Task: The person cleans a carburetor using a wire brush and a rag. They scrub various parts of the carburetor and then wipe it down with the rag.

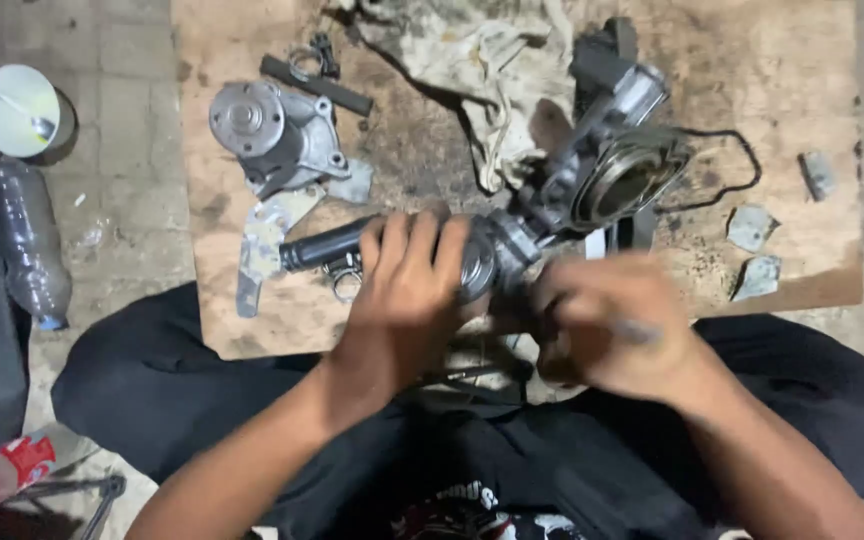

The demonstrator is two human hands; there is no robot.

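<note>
**A:** Where are you at with it?

**B:** Your left hand point(407, 285) is wrapped over the metal housing assembly point(592, 165) where the black rubber hose point(327, 245) joins it, just left of the frame's centre. You look to be steadying it while working at that joint. Your right hand point(607, 325) is blurred at lower centre right; it is curled, perhaps round a thin tool, but I cannot tell for sure.

**A:** What does the next move want?

**B:** By my judgement, a firm hold with your left so the housing does not roll on the wooden board point(812, 50), and care with the hose clamp point(345, 272) hanging loose under the hose.

**A:** And the count?

**B:** One water pump point(272, 130) at upper left of the board, one dirty rag point(462, 50) at top centre, one black bar point(317, 85) beside the pump. Three pale gasket scraps point(752, 228) at right, plus one long scrap point(264, 240) under the pump. Off the board at left: one plastic bottle point(27, 240), one white cup point(14, 110).
</note>
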